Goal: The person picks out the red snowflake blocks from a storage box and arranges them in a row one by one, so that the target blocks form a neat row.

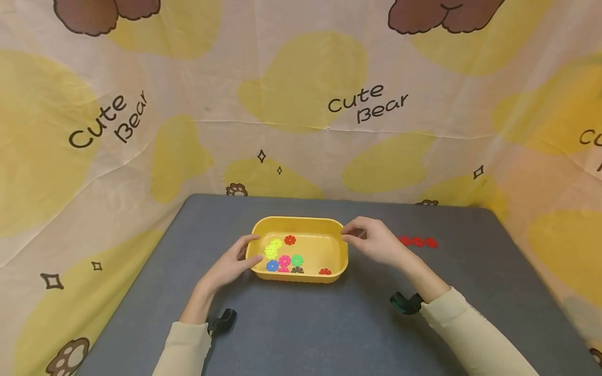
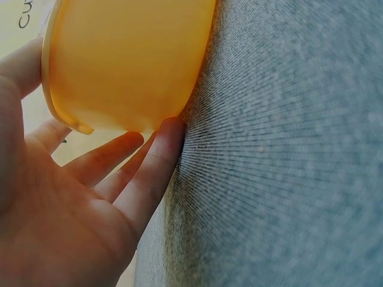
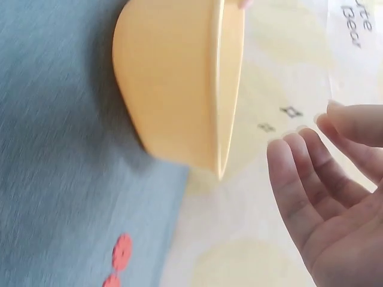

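Observation:
A yellow plastic basin [image 1: 301, 278] stands on the table, holding several notched flower-shaped plastic discs, among them yellow [image 1: 271, 251], green [image 1: 297, 260], blue [image 1: 273, 266] and red [image 1: 290, 240]. My left hand [image 1: 230, 263] grips the basin's left end. In the left wrist view its thumb side is at the rim and other fingertips [image 2: 170, 128] lie low against the outer wall. By the right end, my right hand [image 1: 376, 243] is raised with fingers loosely bent; the right wrist view shows it apart from the basin [image 3: 173, 84], with nothing visible in it.
Right of the basin, partly behind my right forearm, red discs [image 1: 418, 241] lie in a row on the grey table [image 1: 301, 329]. Printed cloth [image 1: 301, 104] hangs round the table's back and sides. Each wrist wears a black band [image 1: 406, 303].

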`<state>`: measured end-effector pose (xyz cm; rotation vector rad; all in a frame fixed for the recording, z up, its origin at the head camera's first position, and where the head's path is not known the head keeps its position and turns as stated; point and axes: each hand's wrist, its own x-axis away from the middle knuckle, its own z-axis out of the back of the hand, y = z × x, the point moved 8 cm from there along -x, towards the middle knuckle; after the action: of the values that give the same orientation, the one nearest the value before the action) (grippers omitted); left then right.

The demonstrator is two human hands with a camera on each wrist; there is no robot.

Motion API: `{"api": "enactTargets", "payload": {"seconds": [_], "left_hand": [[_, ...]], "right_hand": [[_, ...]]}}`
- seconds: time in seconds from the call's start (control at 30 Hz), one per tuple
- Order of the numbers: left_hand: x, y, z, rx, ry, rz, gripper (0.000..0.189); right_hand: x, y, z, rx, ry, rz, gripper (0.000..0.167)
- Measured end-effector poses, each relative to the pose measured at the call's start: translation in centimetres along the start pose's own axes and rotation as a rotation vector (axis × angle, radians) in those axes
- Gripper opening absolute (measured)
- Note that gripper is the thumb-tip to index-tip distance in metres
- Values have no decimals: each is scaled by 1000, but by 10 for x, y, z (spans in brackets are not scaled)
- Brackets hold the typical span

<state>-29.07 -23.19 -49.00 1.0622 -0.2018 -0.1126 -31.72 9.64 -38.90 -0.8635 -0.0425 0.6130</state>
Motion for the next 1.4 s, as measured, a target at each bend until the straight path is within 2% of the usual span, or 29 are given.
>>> {"api": "enactTargets", "payload": {"seconds": [0.3, 0.57, 0.77, 1.13, 1.4], "left_hand": [[-2, -8, 4, -15, 9, -15, 66], [-3, -8, 2, -15, 3, -23, 65], [-4, -8, 1, -20, 5, -12, 67], [-3, -10, -1, -26, 12, 11, 65], [-3, -10, 2, -23, 17, 11, 65]], "right_hand": [[-24, -16, -44, 32, -180, 72, 13], [-36, -12, -77, 65, -375, 82, 15], [-41, -5, -91, 106, -471, 74, 13], [-48, 8, -107, 202, -552, -59, 17], [-47, 11, -117, 74, -602, -172, 25]]}}
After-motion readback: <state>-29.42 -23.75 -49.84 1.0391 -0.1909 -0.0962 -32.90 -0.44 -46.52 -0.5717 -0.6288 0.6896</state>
